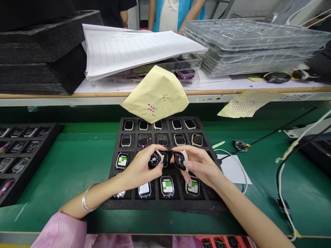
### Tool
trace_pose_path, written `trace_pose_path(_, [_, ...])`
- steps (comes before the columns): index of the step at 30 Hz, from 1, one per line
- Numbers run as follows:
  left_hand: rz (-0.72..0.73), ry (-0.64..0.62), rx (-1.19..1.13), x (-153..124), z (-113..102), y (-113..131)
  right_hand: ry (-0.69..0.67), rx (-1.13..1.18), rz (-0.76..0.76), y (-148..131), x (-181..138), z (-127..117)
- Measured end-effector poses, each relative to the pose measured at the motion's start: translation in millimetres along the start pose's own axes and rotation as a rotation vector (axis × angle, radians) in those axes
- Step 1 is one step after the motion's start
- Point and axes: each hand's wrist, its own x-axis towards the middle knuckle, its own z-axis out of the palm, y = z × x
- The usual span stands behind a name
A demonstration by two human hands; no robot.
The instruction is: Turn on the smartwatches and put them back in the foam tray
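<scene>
Side by side over the foam tray (165,205) on the desk (82,151), held one lit watch (154,159) in the left hand (144,163), another lit watch (179,160) in the right hand (201,163), pinching both edges, probably to leave screens uncovered.

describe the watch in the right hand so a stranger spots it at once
On the green table lies a black foam tray. Above it, the right hand holds the dark-faced watch. Its lookalike is in the left hand; only that arm wears a bangle.
</scene>
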Motion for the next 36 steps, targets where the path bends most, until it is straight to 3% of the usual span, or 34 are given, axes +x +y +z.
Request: trace_pose_path(36, [-0.006,0.053,0.001,-1.4,-2.4,0.6,0.041,-0.023,-0.017,-3.8,-3.1,-2.8])
